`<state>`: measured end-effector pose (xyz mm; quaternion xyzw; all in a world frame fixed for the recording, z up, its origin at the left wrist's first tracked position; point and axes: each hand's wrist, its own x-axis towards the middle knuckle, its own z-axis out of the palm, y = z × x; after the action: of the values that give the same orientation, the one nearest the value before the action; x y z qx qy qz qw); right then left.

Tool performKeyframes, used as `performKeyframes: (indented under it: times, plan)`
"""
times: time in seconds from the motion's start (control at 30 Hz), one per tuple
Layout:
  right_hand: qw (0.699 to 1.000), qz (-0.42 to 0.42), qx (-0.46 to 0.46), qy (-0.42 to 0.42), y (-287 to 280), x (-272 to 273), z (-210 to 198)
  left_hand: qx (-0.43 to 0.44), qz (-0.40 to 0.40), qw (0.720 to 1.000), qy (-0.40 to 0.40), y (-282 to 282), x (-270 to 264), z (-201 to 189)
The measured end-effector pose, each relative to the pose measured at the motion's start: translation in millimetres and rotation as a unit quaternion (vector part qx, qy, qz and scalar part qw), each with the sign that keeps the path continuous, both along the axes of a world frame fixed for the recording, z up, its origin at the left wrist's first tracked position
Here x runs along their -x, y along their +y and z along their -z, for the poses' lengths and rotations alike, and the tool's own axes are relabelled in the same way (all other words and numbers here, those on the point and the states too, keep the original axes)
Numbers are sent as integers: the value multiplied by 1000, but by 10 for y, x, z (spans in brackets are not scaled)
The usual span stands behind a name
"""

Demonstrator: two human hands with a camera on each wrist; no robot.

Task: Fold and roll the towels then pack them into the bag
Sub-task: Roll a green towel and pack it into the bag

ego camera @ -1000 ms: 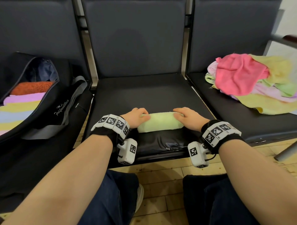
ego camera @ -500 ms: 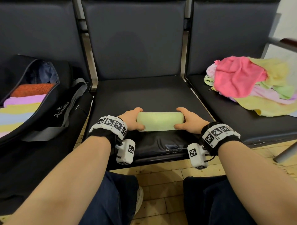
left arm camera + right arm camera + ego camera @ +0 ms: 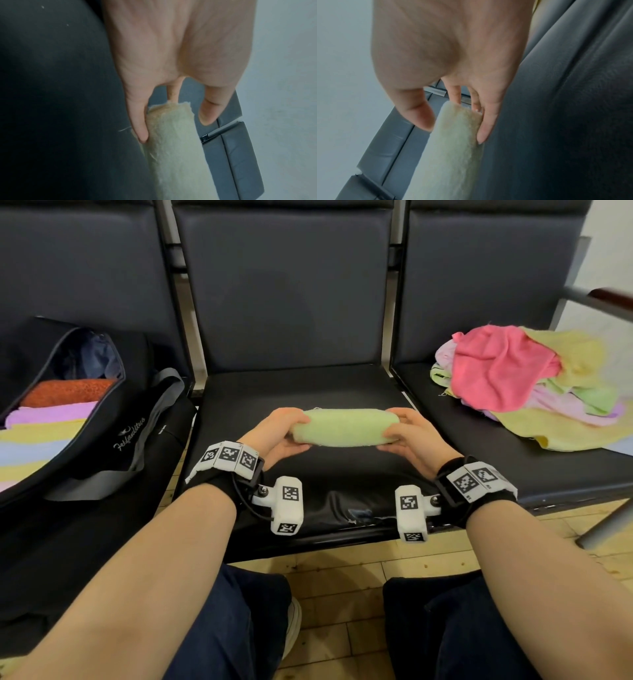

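A rolled pale green towel point(image 3: 344, 427) is held level above the middle seat point(image 3: 298, 392). My left hand point(image 3: 279, 433) grips its left end and my right hand point(image 3: 407, 436) grips its right end. In the left wrist view the towel roll point(image 3: 173, 146) sits between thumb and fingers point(image 3: 139, 127). The right wrist view shows the towel roll point(image 3: 453, 142) pinched the same way by fingers point(image 3: 486, 125). An open black bag point(image 3: 102, 436) lies on the left seat, with several rolled towels point(image 3: 51, 419) packed side by side inside.
A heap of loose towels point(image 3: 520, 385), pink, yellow, green and lilac, lies on the right seat. Dark seat backs stand behind. A wooden armrest point(image 3: 609, 299) juts out at the far right. My knees and a wooden floor point(image 3: 342, 583) are below.
The towel roll has come up off the seat cushion. Both hands moved from pressing on top of it to gripping its ends and lifted it slightly.
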<state>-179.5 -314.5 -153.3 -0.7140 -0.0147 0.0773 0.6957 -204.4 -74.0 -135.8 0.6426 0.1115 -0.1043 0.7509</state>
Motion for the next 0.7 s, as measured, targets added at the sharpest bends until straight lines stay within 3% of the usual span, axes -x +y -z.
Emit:
performKeyframes:
  times: [0.07, 0.33, 0.53, 0.7]
  plan:
    - [999, 14, -38, 21, 21, 1, -30, 9, -13, 1000, 2, 11, -11, -9]
    - [999, 24, -24, 23, 57, 25, -82, -16, -90, 995, -28, 53, 43, 61]
    - [999, 21, -41, -7, 183, 84, -398, 25, -140, 989, -30, 158, 150, -257]
    - [998, -21, -64, 21, 320, 275, -766, 58, -159, 985, -35, 338, 434, -582]
